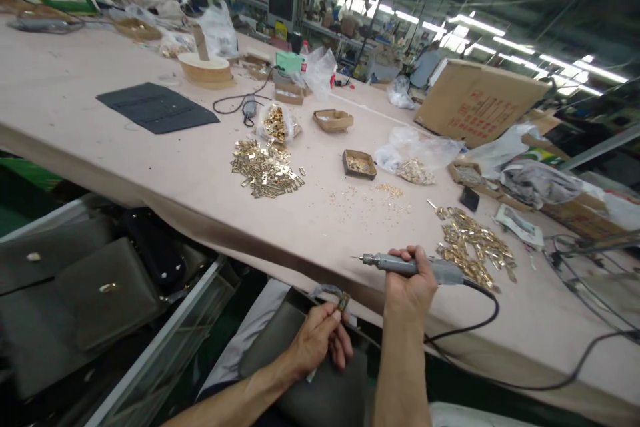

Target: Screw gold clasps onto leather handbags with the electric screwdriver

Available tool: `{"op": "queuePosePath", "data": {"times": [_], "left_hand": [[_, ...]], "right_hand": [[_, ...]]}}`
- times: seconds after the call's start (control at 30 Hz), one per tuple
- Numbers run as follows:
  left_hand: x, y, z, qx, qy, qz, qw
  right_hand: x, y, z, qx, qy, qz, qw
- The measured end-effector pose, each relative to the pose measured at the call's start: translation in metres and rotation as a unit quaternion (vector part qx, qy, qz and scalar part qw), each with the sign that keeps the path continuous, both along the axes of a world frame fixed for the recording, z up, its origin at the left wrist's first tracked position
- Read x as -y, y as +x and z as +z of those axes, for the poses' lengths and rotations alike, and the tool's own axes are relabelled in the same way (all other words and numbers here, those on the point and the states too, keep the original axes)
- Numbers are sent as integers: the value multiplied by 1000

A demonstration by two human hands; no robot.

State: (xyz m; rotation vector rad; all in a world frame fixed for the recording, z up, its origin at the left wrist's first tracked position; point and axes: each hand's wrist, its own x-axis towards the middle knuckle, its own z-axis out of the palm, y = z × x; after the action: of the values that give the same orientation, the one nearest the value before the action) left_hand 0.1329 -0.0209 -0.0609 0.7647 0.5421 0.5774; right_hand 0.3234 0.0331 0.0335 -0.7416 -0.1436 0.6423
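Observation:
In my right hand (413, 280) is a grey electric screwdriver (400, 264) with a thin bit pointing left and a black cord trailing from its rear. It is held level just over the table's front edge. My left hand (317, 337) pinches a small brass-coloured metal fitting (343, 301) at the upper edge of a dark grey bag (285, 340), which rests on my lap. Clear plastic film shows beside the fitting. Whether the fitting is fixed to the bag I cannot tell.
On the table (190, 173) lie a pile of flat brass fittings (267, 170), a second gold pile (475, 240), scattered tiny screws (370, 203) and a small box (359, 163). A cardboard carton (475, 103) stands at the back right. More dark bags (107, 287) fill a crate at lower left.

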Motion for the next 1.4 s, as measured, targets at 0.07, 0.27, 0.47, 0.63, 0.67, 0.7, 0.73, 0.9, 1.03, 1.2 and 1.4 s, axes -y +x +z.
{"op": "queuePosePath", "data": {"times": [0.07,0.27,0.47,0.63,0.67,0.7,0.73,0.9,1.03,1.2,1.4], "left_hand": [[-2,1,2,3,-11,-1,1000],[-4,4,4,2,-20,-4,1000],[-3,6,2,0,-9,-4,1000],[-3,7,2,-4,-6,-5,1000],[-3,6,2,-5,-6,-5,1000],[-3,6,3,-6,-6,-5,1000],[-3,6,4,-7,-6,-3,1000],[-4,5,5,-8,3,1,1000],[-3,5,4,-5,20,4,1000],[-1,3,5,-18,56,8,998],[2,3,5,-30,69,16,997]], "right_hand": [[25,-11,9,19,-4,10,1000],[76,-47,18,78,-36,23,996],[80,-68,12,186,-55,10,981],[78,-76,9,219,-49,4,974],[77,-77,8,222,-47,2,974],[77,-77,8,225,-45,1,973],[77,-79,8,228,-45,-1,973],[76,-88,8,274,-44,-1,961],[79,-92,3,345,-71,11,936],[81,-85,2,446,-118,102,881],[72,-78,13,509,-134,165,834]]}}
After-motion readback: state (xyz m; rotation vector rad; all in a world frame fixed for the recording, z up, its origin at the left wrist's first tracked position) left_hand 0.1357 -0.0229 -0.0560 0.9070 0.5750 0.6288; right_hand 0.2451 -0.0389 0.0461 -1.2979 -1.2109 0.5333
